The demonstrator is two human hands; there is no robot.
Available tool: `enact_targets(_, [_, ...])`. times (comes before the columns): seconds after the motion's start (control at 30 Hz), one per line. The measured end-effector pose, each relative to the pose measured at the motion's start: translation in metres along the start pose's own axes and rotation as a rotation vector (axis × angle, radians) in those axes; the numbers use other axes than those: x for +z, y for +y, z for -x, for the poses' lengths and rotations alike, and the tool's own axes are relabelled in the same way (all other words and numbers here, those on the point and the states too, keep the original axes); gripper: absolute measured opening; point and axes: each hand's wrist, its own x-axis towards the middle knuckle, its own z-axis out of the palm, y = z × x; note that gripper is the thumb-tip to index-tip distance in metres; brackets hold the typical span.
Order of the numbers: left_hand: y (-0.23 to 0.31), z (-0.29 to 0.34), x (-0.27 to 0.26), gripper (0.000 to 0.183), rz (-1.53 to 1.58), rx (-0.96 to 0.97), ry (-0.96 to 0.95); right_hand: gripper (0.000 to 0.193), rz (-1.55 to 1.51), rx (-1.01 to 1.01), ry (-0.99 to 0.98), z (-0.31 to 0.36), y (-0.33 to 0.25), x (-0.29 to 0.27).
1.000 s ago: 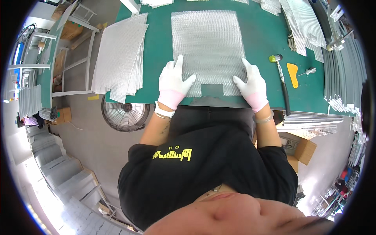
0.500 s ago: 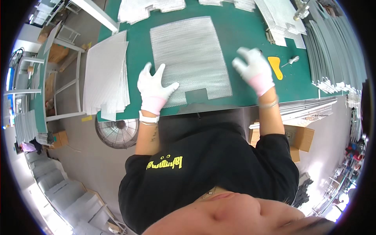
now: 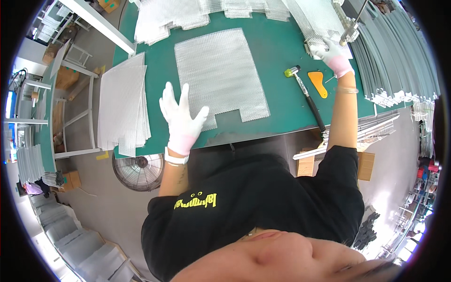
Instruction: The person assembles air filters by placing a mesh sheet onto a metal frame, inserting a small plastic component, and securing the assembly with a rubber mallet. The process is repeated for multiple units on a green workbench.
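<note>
A silvery mesh sheet (image 3: 218, 75) with a notch in its near edge lies flat on the green tabletop (image 3: 277, 51). Beside its lower left side is my left hand (image 3: 182, 117), gloved in white with a pink cuff, fingers spread and holding nothing. My right hand (image 3: 334, 57), gloved alike, reaches to the far right, fingers apart beside small metal pieces (image 3: 310, 49) at the edge of a mesh stack (image 3: 312, 21). What its fingertips touch is unclear. Left of my right forearm lie a hammer (image 3: 306, 91) with a yellow-green tip and an orange-yellow scraper (image 3: 318, 84).
More mesh sheets (image 3: 123, 101) are stacked at the table's left, and others (image 3: 174, 19) along the far side. Long grey strips (image 3: 390, 51) hang or lean at the right. A floor fan (image 3: 140, 171) stands below the left edge. A screwdriver is partly hidden by my right arm.
My right hand has moved away to the far right, and the hammer now shows in full. My left hand has drawn back from the mesh sheet. The view has shifted slightly.
</note>
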Motion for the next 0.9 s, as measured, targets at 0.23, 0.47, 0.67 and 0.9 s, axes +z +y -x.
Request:
enact_targets(0.23, [0.007,0.012,-0.012,0.076,0.100,0.025,-0.039,0.063,0.291,0.118,0.141,-0.073,0.000,-0.001])
enact_targets(0.47, [0.012,0.025,-0.028,0.073,0.153,0.006,-0.018,0.083,0.235,0.125,-0.165,-0.121,0.019,-0.011])
enact_targets(0.67, [0.004,0.032,-0.025,0.072,0.206,-0.014,-0.040,0.106,-0.143,0.043,0.157,-0.132,0.058,-0.023])
enact_targets(0.9, [0.017,0.021,-0.025,0.071,0.268,0.048,-0.047,0.113,-0.133,0.140,0.402,-0.123,0.051,-0.044])
